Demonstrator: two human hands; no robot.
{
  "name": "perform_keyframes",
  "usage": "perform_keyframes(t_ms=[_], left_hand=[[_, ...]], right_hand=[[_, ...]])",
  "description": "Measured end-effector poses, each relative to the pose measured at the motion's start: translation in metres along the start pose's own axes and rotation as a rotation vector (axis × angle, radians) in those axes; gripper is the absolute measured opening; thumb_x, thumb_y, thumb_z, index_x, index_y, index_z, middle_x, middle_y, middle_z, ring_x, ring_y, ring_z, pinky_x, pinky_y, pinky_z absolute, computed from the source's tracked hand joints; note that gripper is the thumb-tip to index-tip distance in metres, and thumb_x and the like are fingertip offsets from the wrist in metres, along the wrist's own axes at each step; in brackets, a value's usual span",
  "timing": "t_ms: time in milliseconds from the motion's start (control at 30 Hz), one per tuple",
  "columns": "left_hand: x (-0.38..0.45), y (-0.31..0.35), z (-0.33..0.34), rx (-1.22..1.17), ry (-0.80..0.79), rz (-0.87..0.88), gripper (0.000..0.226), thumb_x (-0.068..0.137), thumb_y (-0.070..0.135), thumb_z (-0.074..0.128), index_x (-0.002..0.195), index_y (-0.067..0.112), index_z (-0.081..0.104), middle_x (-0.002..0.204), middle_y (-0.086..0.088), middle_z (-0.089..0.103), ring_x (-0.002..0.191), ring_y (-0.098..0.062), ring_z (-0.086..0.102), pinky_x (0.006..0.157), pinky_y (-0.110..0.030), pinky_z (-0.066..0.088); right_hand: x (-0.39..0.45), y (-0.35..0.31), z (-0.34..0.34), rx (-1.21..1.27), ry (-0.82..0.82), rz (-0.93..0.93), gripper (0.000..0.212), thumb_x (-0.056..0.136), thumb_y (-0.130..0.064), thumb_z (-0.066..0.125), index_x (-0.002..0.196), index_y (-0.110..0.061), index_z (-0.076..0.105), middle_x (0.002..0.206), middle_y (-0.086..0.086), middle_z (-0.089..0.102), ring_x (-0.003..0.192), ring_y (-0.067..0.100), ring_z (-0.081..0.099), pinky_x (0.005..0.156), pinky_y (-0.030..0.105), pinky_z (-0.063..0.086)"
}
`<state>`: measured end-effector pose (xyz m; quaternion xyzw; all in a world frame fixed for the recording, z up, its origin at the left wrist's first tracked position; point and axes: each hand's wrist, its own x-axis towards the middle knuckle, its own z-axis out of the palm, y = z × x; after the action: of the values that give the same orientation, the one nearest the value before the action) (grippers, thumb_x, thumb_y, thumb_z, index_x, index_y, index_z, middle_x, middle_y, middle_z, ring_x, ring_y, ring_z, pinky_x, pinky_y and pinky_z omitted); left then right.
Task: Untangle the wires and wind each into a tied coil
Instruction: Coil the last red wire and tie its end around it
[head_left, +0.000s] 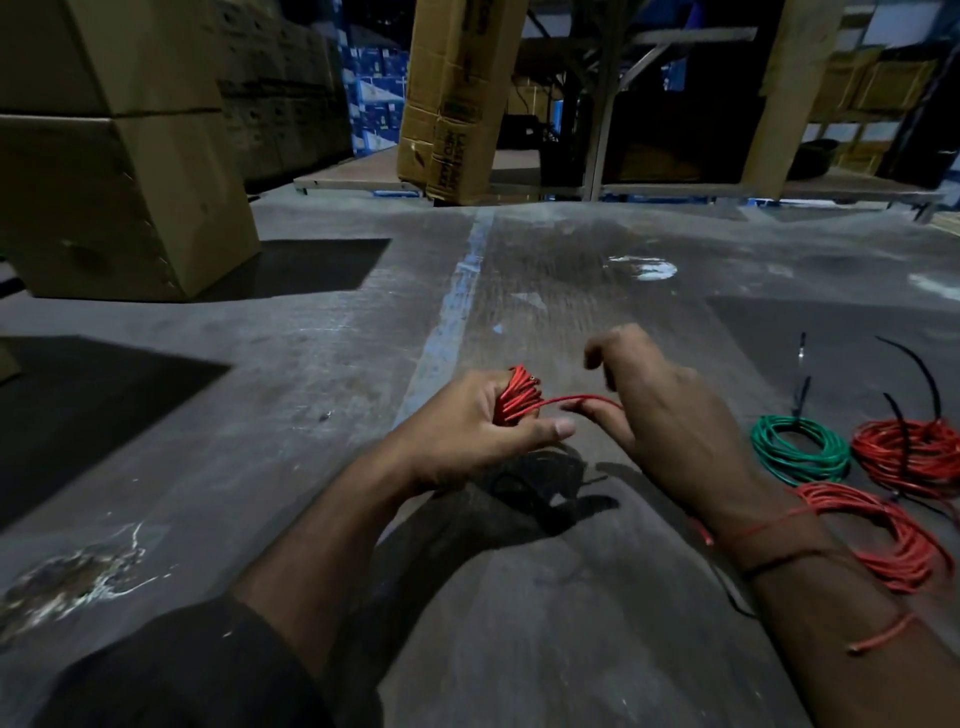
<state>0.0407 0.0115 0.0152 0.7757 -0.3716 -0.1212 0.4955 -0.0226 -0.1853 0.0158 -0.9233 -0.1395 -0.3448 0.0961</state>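
Head view: the left hand (467, 431) grips a tight red wire bundle (514, 400), fingers curled round it, held above the grey concrete floor (311, 364). One loose red strand (576, 399) runs from the bundle across to the right hand (670, 415), whose fingers are loosely curled with the strand passing under them; whether it pinches the strand I cannot tell. On the floor to the right lie a green wire coil (795, 452), a red wire coil (914, 457) crossed by black ties and, nearer, another red wire coil (893, 535). Brown cardboard boxes (119, 156) stand far left.
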Motion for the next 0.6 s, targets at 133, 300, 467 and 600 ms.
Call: perform_keyframes(t_ms=[133, 300, 467, 600], left_hand=[[0.001, 0.006, 0.004, -0.101, 0.031, -0.008, 0.03, 0.099, 0.029, 0.056, 0.073, 0.013, 0.056, 0.059, 0.0, 0.049, 0.056, -0.012, 0.049, 0.058, -0.025, 0.043], [0.003, 0.016, 0.011, -0.628, 0.113, -0.102, 0.044, 0.103, 0.024, 0.043, 0.06, 0.019, 0.035, 0.047, 0.0, 0.022, 0.032, -0.01, 0.029, 0.058, -0.033, 0.019], [0.006, 0.011, 0.016, -1.343, 0.096, -0.141, 0.041, 0.098, 0.028, 0.044, 0.058, 0.021, 0.033, 0.037, 0.006, 0.025, 0.021, -0.009, 0.028, 0.059, -0.018, 0.042], [0.009, 0.005, 0.006, -1.62, 0.184, -0.071, 0.037, 0.098, 0.023, 0.042, 0.063, 0.018, 0.035, 0.043, 0.002, 0.04, 0.036, -0.012, 0.046, 0.066, -0.026, 0.059]], right_hand=[[-0.003, 0.014, 0.006, -0.054, -0.038, 0.219, 0.027, 0.089, -0.046, 0.056, 0.097, -0.02, 0.053, 0.089, 0.004, 0.061, 0.076, 0.033, 0.061, 0.06, 0.037, 0.044], [0.0, 0.019, 0.013, 0.029, -0.045, 0.486, 0.029, 0.085, -0.049, 0.069, 0.081, -0.022, 0.059, 0.057, -0.005, 0.061, 0.049, 0.01, 0.056, 0.049, 0.024, 0.037], [0.005, 0.015, 0.027, 0.694, -0.074, 0.772, 0.034, 0.086, -0.037, 0.073, 0.076, -0.011, 0.054, 0.046, 0.007, 0.056, 0.032, 0.016, 0.044, 0.035, 0.023, 0.037], [0.0, 0.01, 0.034, 0.955, -0.153, 0.837, 0.025, 0.085, -0.032, 0.074, 0.079, -0.016, 0.056, 0.046, 0.001, 0.048, 0.029, 0.008, 0.033, 0.034, 0.012, 0.024]])
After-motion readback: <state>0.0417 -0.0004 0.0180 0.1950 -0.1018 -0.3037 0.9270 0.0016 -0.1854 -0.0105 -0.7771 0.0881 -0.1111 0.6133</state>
